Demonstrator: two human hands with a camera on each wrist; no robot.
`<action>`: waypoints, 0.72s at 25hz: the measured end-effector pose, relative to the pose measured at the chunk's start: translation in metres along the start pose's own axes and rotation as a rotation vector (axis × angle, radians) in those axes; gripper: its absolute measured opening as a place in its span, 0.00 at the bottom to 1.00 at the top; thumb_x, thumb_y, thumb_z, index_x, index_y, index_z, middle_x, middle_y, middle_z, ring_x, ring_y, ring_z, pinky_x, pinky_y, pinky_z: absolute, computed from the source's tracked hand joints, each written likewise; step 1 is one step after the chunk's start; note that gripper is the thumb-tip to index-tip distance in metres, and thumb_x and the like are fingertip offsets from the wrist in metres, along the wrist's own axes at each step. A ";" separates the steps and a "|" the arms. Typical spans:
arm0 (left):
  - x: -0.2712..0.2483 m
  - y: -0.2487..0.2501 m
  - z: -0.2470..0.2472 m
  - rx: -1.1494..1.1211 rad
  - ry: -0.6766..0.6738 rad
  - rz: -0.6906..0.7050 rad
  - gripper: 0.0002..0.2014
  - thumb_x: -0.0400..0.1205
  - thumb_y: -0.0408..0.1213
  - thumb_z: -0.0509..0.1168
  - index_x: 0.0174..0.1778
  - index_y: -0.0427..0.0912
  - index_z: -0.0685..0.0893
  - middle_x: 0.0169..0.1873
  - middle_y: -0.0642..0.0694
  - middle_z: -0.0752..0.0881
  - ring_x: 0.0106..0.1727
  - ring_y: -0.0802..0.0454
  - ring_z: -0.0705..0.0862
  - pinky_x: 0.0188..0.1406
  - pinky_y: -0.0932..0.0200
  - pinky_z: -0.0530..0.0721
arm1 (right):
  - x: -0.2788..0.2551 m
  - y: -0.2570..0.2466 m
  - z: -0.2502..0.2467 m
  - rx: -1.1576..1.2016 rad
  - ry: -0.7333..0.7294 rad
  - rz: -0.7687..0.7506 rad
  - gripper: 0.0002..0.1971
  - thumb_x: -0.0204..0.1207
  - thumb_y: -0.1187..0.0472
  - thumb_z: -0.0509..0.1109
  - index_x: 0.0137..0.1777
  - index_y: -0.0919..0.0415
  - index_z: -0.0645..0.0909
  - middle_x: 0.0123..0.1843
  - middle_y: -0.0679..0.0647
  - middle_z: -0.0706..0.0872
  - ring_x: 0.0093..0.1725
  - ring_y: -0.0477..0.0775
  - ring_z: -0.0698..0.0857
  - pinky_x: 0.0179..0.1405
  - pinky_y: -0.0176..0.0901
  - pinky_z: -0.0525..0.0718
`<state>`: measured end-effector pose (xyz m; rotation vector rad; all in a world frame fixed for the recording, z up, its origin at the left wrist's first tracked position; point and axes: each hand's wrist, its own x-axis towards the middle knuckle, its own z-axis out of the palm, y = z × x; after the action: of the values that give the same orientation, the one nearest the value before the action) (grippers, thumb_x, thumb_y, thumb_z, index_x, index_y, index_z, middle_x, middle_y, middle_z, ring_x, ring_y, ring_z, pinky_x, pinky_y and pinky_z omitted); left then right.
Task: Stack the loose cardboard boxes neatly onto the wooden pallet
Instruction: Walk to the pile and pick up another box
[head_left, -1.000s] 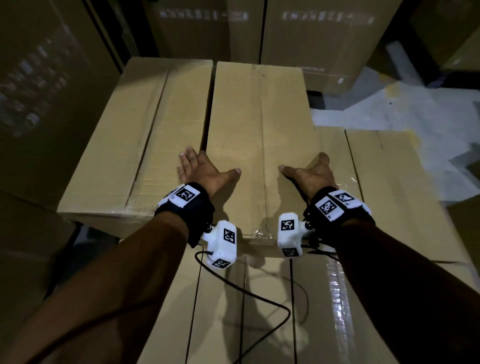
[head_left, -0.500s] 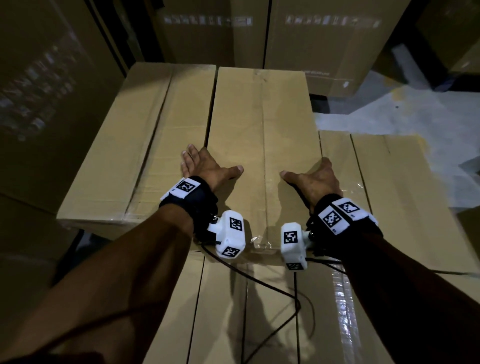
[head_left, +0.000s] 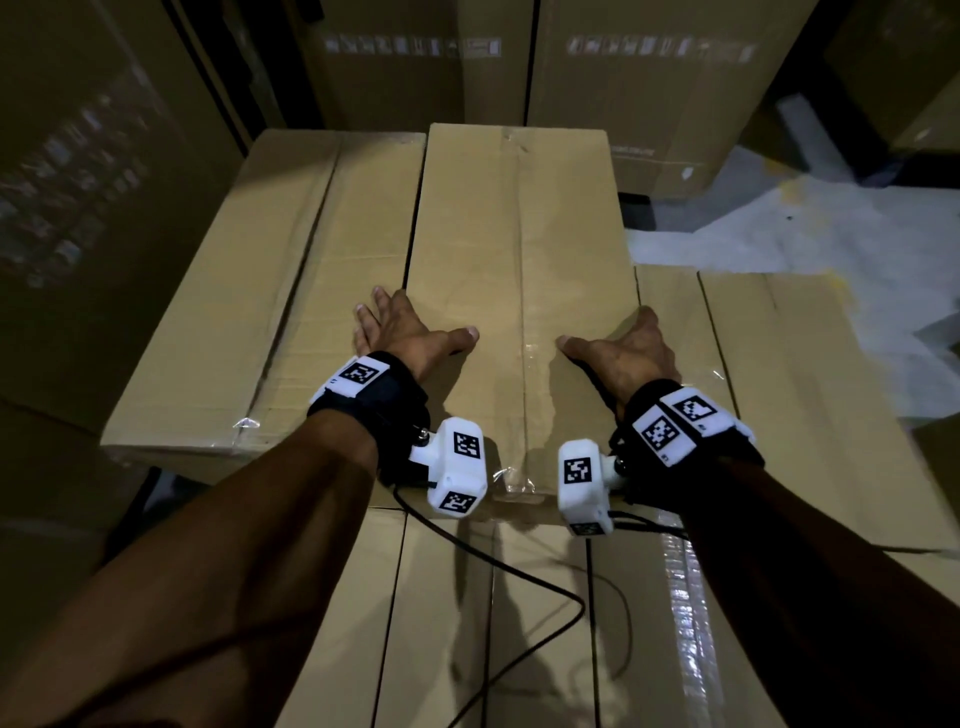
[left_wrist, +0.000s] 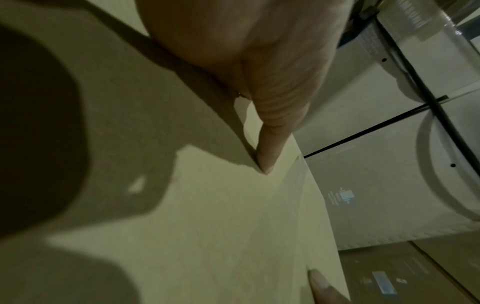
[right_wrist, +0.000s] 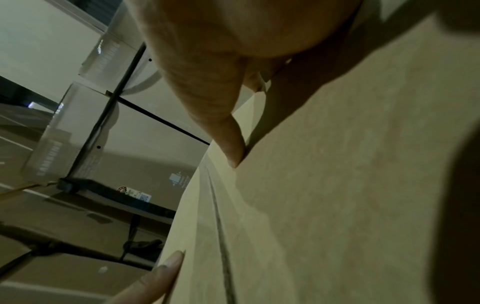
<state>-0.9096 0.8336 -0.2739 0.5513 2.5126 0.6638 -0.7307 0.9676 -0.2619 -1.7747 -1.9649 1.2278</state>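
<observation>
While the neighbouring box (head_left: 270, 291) lies to the left, I have my left hand (head_left: 402, 335) and right hand (head_left: 623, 353) spread open, clasping the middle box (head_left: 519, 260) by its sides — long axis running away from me, both hands equally near.

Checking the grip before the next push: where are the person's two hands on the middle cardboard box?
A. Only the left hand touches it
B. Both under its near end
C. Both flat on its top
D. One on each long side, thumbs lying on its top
D: the left hand and right hand flank the middle box, with thumbs on its top.
</observation>
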 end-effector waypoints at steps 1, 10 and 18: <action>0.000 0.000 0.001 0.007 0.003 0.001 0.56 0.75 0.62 0.72 0.88 0.44 0.46 0.87 0.46 0.39 0.87 0.41 0.36 0.84 0.45 0.38 | 0.002 -0.002 0.001 0.000 -0.011 0.001 0.47 0.66 0.41 0.82 0.80 0.56 0.63 0.71 0.61 0.80 0.67 0.69 0.80 0.69 0.58 0.80; -0.001 -0.001 0.002 0.058 -0.036 0.024 0.56 0.76 0.59 0.73 0.88 0.45 0.42 0.87 0.45 0.38 0.86 0.39 0.35 0.84 0.45 0.37 | 0.018 -0.006 0.011 -0.065 -0.096 0.048 0.57 0.71 0.42 0.80 0.88 0.54 0.44 0.83 0.65 0.64 0.80 0.72 0.67 0.78 0.62 0.71; -0.032 -0.026 -0.024 0.209 -0.149 0.125 0.37 0.83 0.49 0.67 0.84 0.42 0.59 0.88 0.41 0.45 0.86 0.33 0.44 0.83 0.41 0.51 | -0.020 0.003 0.014 -0.548 -0.133 -0.186 0.47 0.82 0.36 0.65 0.90 0.52 0.42 0.90 0.62 0.35 0.89 0.65 0.39 0.86 0.64 0.45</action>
<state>-0.9038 0.7892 -0.2584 0.8070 2.4362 0.3887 -0.7332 0.9435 -0.2654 -1.6996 -2.6677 0.8140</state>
